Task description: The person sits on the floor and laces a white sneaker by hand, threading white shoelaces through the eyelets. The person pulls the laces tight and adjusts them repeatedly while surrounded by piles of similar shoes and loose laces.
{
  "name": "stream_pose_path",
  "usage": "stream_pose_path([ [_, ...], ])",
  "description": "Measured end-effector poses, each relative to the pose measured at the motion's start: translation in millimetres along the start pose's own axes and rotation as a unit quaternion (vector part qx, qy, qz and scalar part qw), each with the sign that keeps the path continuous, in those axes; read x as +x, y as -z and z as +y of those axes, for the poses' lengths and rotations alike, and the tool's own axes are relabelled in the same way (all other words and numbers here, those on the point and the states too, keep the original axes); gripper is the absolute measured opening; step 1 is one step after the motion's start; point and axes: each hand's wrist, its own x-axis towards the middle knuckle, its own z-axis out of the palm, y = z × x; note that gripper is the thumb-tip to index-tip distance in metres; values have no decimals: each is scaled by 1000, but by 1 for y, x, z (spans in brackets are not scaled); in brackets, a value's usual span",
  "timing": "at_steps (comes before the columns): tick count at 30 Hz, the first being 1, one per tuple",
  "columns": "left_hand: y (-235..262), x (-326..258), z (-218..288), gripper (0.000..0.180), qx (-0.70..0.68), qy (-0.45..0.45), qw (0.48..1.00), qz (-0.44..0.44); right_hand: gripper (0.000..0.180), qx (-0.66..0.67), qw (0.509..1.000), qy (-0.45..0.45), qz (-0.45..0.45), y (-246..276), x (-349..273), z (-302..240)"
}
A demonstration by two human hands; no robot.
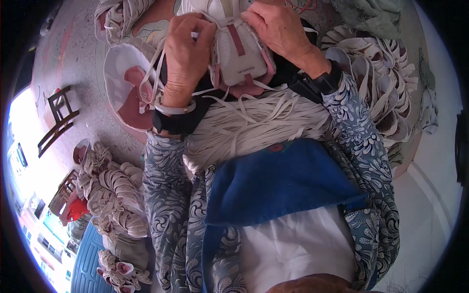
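A white shoe upper (242, 66) with mauve trim and mesh panels lies in front of me, its tongue toward the top of the view. My left hand (189, 51) is closed at its left side, pinching a pale flat shoelace (209, 19). On the other side, my right hand (281, 31) pinches at the eyelet edge with bent fingers; a shoelace seems to be between its fingertips, partly hidden. Loose lace ends hang below my left hand. A thick bundle of off-white shoelaces (264, 117) lies across my lap, just below the shoe upper.
At the left stands a white basin (111, 83) with mauve pieces inside. Stacked shoe uppers lie at the lower left (117, 190), the right (386, 83) and the upper left (119, 17). A small wooden stool (61, 117) stands on the floor farther left.
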Motion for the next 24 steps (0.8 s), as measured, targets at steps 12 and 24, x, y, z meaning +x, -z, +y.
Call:
stream_pose_path([
  [12,-2,-29,27,44,88,-71,993,-20,51,-46,999,9,18,30,-27,-37],
  [24,-40,-50,18,66,-5,-27,999,44,40,-31,999,9,1,-9,-19,-24],
])
